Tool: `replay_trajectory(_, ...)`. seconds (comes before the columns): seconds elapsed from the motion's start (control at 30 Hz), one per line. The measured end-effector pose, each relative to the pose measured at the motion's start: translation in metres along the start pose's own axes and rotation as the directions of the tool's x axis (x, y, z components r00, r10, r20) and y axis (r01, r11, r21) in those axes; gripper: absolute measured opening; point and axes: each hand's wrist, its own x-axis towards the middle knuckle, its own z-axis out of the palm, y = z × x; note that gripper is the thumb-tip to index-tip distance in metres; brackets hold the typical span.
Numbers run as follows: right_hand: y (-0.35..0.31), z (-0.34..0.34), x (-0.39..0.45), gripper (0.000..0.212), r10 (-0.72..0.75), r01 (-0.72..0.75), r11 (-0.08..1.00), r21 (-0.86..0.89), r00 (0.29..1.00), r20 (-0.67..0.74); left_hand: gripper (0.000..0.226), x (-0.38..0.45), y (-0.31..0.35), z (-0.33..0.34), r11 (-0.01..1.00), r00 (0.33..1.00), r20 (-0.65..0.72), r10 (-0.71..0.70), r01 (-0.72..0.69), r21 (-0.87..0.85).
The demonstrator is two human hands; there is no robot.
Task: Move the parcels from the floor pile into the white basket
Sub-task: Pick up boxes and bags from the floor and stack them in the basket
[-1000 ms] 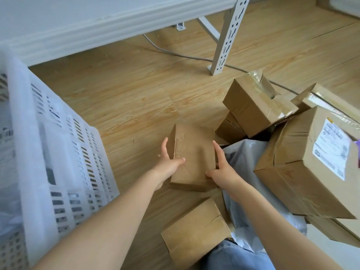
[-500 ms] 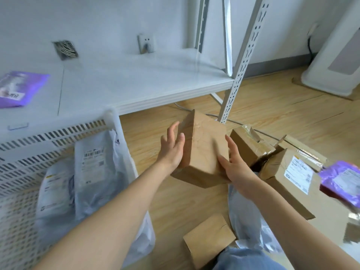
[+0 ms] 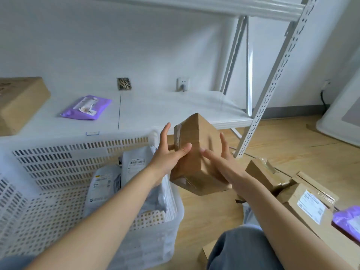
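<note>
I hold a brown cardboard parcel in the air between both hands, just right of the white basket's near corner. My left hand grips its left side, thumb across the front. My right hand supports its right and lower side with fingers spread. The white basket stands at lower left with several grey mailer bags inside. The floor pile at right has a small taped box, a labelled box and a purple mailer.
A low white shelf runs behind the basket, carrying a purple mailer and a brown box. A perforated shelf upright stands right of the held parcel. Another box corner lies by my knee.
The parcel has been lifted from the floor and carried up and left toward the basket; my view has tilted up, showing the shelf and more of the basket.
</note>
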Motion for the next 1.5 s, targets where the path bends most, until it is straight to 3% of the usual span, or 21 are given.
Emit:
replay_trajectory(0.2, -0.013, 0.051, 0.005, 0.121, 0.037, -0.041, 0.998, 0.055, 0.996, 0.076, 0.050, -0.017, -0.003, -0.057, 0.998, 0.993, -0.114, 0.028, -0.022, 0.060)
replay_trajectory(0.37, -0.014, 0.088, 0.002, 0.116, 0.054, -0.090, 0.977, 0.195, 0.982, 0.183, 0.063, -0.029, -0.006, -0.094, 0.996, 0.982, -0.180, 0.062, -0.049, 0.078)
replay_trajectory(0.43, -0.013, 0.100, 0.002, 0.107, 0.074, -0.131, 0.960, 0.246, 0.971, 0.225, 0.079, -0.030, -0.004, -0.109, 0.999, 0.979, -0.201, 0.028, -0.023, 0.028)
replay_trajectory(0.57, -0.015, 0.123, 0.006, 0.080, 0.018, -0.133, 0.935, 0.327, 0.943, 0.332, 0.116, -0.030, -0.003, -0.138, 0.975, 0.965, -0.138, -0.221, 0.223, 0.002)
replay_trajectory(0.67, -0.021, 0.143, 0.009, 0.080, -0.032, -0.125, 0.930, 0.347, 0.909, 0.415, 0.104, -0.031, -0.009, -0.154, 0.916, 0.924, 0.013, -0.381, 0.380, -0.133)
replay_trajectory(0.8, -0.023, 0.162, 0.014, 0.071, -0.092, -0.075, 0.922, 0.380, 0.910, 0.404, 0.114, -0.023, -0.024, -0.176, 0.922, 0.927, -0.073, -0.369, 0.355, -0.156)
replay_trajectory(0.93, -0.030, 0.180, 0.023, 0.069, -0.189, 0.064, 0.932, 0.357, 0.925, 0.328, 0.103, -0.017, -0.036, -0.197, 0.943, 0.877, -0.350, -0.330, 0.290, -0.162)
replay_trajectory(1.07, -0.030, 0.203, 0.027, 0.075, -0.265, 0.218, 0.954, 0.208, 0.935, 0.236, 0.088, -0.024, -0.055, -0.222, 0.938, 0.851, -0.399, -0.342, 0.288, -0.191)
replay_trajectory(1.2, -0.015, 0.226, 0.036, 0.057, -0.189, 0.135, 0.964, 0.229, 0.953, 0.235, 0.080, -0.022, -0.072, -0.241, 0.935, 0.845, -0.417, -0.334, 0.244, -0.256)
replay_trajectory(1.27, -0.012, 0.238, 0.040, 0.044, -0.135, 0.056, 0.965, 0.255, 0.944, 0.302, 0.083, -0.018, -0.077, -0.252, 0.932, 0.838, -0.433, -0.333, 0.222, -0.288)
replay_trajectory(1.43, -0.002, 0.271, 0.058, 0.065, -0.150, 0.056, 0.967, 0.249, 0.915, 0.374, 0.067, -0.011, -0.091, -0.278, 0.958, 0.854, -0.433, -0.288, 0.260, -0.124)
replay_trajectory(1.5, 0.002, 0.283, 0.069, 0.064, -0.135, 0.063, 0.977, 0.202, 0.921, 0.366, 0.064, -0.008, -0.098, -0.287, 0.955, 0.851, -0.434, -0.295, 0.283, -0.094)
